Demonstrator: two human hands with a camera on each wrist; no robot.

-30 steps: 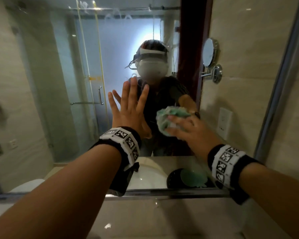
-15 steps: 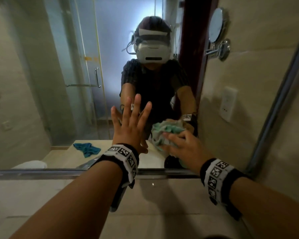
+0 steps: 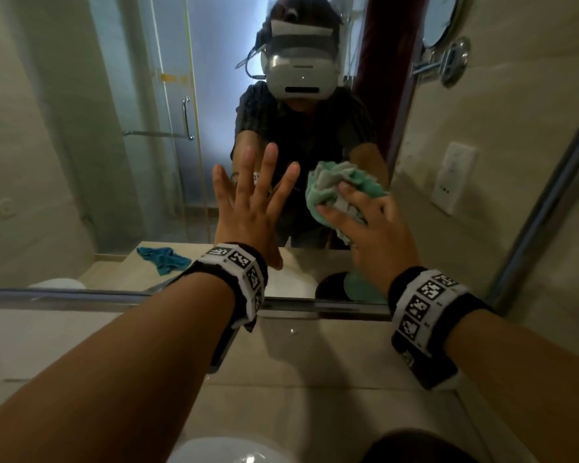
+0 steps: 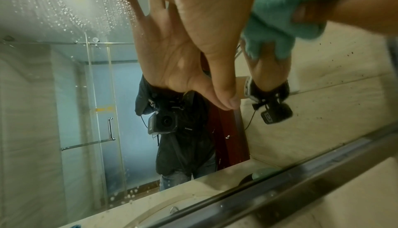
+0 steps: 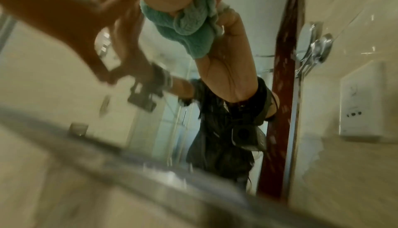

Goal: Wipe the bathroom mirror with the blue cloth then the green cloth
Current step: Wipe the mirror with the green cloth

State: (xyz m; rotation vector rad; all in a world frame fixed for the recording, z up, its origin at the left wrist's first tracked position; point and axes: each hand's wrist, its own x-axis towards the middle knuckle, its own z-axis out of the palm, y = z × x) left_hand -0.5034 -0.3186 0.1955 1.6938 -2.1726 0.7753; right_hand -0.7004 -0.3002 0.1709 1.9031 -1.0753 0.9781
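Fingers of the right hand are curling over the fluffy, bunched green cloth, pressing it against the glassy mirror. The left hand is lying flat beside it, fingers spread.

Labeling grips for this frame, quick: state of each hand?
Left hand: open, fingers spread flat against the mirror, holding nothing.
Right hand: closed grip on the bunched green cloth, pressing it to the mirror.

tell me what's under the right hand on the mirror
The bunched green cloth, gripped by the right hand against the mirror. The glass beneath the cloth is covered, so its state cannot be seen.
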